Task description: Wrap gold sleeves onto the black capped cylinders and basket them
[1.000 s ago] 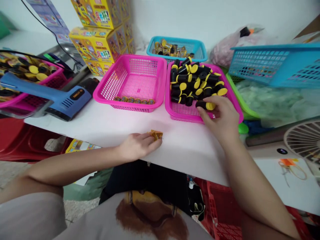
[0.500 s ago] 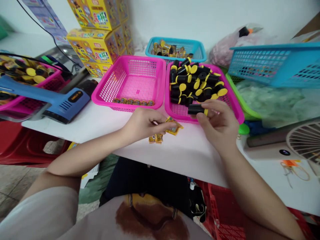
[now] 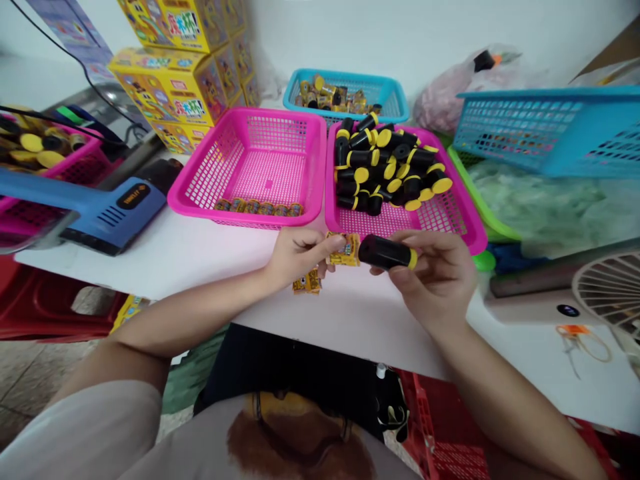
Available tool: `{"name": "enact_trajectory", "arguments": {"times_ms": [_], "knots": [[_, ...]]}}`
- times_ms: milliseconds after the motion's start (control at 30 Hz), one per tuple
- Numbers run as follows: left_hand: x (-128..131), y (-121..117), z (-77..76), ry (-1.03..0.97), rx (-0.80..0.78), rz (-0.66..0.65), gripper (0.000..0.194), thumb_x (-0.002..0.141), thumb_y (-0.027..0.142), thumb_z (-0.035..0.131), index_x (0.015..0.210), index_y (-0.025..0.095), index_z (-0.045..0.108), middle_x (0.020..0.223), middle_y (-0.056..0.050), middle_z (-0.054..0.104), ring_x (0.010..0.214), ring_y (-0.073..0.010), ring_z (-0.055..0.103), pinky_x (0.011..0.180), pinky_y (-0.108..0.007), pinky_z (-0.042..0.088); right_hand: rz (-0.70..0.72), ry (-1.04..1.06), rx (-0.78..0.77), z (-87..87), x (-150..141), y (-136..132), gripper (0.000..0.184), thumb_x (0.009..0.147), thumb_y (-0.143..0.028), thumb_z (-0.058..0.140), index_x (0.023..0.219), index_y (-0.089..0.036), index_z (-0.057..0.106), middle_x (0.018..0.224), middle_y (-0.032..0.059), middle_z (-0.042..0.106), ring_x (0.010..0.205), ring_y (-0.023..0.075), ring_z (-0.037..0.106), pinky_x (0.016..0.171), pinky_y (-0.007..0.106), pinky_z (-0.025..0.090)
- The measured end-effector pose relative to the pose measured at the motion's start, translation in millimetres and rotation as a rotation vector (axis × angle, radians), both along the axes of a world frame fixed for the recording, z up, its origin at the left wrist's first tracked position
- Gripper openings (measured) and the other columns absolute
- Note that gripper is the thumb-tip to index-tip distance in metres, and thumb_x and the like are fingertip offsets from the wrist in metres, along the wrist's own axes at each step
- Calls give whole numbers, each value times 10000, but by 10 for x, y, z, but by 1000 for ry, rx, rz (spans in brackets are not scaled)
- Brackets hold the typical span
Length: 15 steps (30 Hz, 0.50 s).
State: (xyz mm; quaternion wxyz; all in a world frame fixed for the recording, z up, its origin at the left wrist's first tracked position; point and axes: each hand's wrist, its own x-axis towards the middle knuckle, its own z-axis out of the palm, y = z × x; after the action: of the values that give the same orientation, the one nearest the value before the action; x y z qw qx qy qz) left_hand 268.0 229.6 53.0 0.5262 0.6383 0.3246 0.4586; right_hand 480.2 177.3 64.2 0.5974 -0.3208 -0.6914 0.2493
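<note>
My left hand (image 3: 303, 257) pinches a yellow printed wrapper sleeve (image 3: 344, 249) between thumb and fingers. In my right hand (image 3: 435, 277) is a black cylinder with a yellow cap (image 3: 385, 253), gripped near its capped end. The cylinder's bare black end points left, right beside the sleeve's open edge; whether they touch I cannot tell. Below my left hand, more yellow wrapper sleeves (image 3: 307, 283) lie on the white table (image 3: 350, 320). A pink basket (image 3: 480, 230) behind my right hand holds many similar black cylinders. Wrapped cylinders (image 3: 260, 207) line the front of the left pink basket (image 3: 175, 193).
A blue heat gun (image 3: 117, 207) lies at the left, near stacked yellow boxes (image 3: 175, 87). Behind the pink baskets stands a blue basket (image 3: 395, 87) with wrapped pieces. At right are a larger blue basket (image 3: 505, 133), a green-rimmed basket (image 3: 480, 193) and a fan (image 3: 605, 287).
My right hand has brought the black cylinder down and left, away from the basket. The sleeve in my left hand now faces the cylinder's end. The view has shifted slightly.
</note>
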Motion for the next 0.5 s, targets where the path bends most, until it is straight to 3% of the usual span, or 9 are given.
{"name": "enact_trajectory", "arguments": {"times_ms": [167,267,400,500], "knots": [[-18,-4,15,-40,-8,-14,693,840,788,694,512,190,569,440,-6,609,345,-87,517,382,-212,400,26,-30,-63,5,18,21,278,901,-288,798,1130,-285,639,1029,11,747,802,155,777,578,227,626],[-43,-9,26,-31,55,12,712,842,785,693,479,196,523,411,8,567,368,-91,530,387,-207,397,55,-34,-108,-21,8,40,275,904,-268,792,1138,-284,648,1001,-2,767,790,142,772,645,243,652],[-67,5,21,-43,239,14,674,884,675,732,471,185,524,426,13,557,394,-76,524,399,-195,374,77,-14,-162,-56,-33,63,295,878,-214,808,1138,-262,676,984,-1,784,851,141,777,731,255,676],[-57,41,-9,-57,261,-13,561,841,566,831,552,174,552,499,20,595,446,-71,536,435,-193,392,126,26,-138,-62,-48,82,341,854,-166,821,1156,-262,697,1018,2,783,919,138,780,782,247,680]]}}
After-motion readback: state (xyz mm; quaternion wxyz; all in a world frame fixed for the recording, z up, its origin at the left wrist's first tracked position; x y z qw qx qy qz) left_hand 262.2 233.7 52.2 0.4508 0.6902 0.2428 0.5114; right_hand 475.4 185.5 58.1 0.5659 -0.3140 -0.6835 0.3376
